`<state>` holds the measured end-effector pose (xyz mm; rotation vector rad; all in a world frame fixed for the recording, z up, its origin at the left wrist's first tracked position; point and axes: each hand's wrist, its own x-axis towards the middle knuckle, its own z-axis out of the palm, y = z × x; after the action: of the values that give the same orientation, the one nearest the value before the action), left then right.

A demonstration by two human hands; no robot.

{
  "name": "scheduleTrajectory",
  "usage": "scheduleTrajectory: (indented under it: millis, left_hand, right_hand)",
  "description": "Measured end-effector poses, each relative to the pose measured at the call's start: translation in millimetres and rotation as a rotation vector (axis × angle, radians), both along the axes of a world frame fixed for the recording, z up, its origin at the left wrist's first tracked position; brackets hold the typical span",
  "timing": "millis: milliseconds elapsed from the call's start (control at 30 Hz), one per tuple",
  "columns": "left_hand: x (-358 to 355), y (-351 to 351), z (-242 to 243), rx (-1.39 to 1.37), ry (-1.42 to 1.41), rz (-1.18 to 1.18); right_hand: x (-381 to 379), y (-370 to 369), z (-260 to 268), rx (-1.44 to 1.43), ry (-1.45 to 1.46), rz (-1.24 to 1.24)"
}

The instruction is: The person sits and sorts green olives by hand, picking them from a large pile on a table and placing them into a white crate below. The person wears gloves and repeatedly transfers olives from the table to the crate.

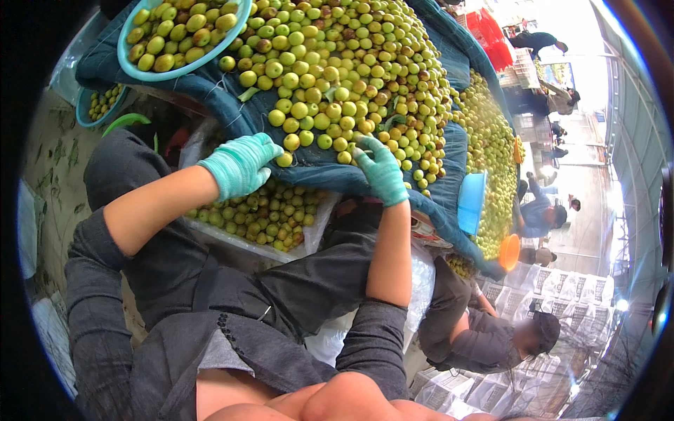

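Note:
My left hand (239,164), in a mint-green knitted glove, is at the front edge of a cloth-covered table. Its fingertips are at a yellow-green jujube (285,159); whether they grip it is unclear, and the palm is hidden. My right hand (381,171), gloved alike, reaches over the same edge with fingers apart and slightly bent. Nothing shows between them; a jujube (344,157) lies close beside. Beyond both hands spreads a large heap of jujubes (337,68), green to brown-blotched, on dark blue cloth (247,118). A few leaves lie among them.
A light-blue basin (126,62) of browner jujubes stands at the upper left. Below the table edge, a plastic-lined crate (274,255) holds more. Farther right are a blue basket (471,202), an orange bowl (509,252) and a seated person (479,331). Lined crates (574,284) stand behind.

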<state>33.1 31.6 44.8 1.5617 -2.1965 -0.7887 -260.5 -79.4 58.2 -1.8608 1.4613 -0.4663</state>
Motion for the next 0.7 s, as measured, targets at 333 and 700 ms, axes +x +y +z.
scheduleTrajectory:
  millis: [333, 700]
  left_hand:
    - [-65.8, -38.5, -46.6, -0.014, -0.404, 0.065]
    - [-59.7, -41.5, -56.4, -0.069, -0.288, 0.134]
  right_hand:
    - [60.9, -56.7, -63.8, -0.738, 0.591, 0.357]
    - [-33.5, -63.8, -35.5, -0.403, 0.691, 0.169]
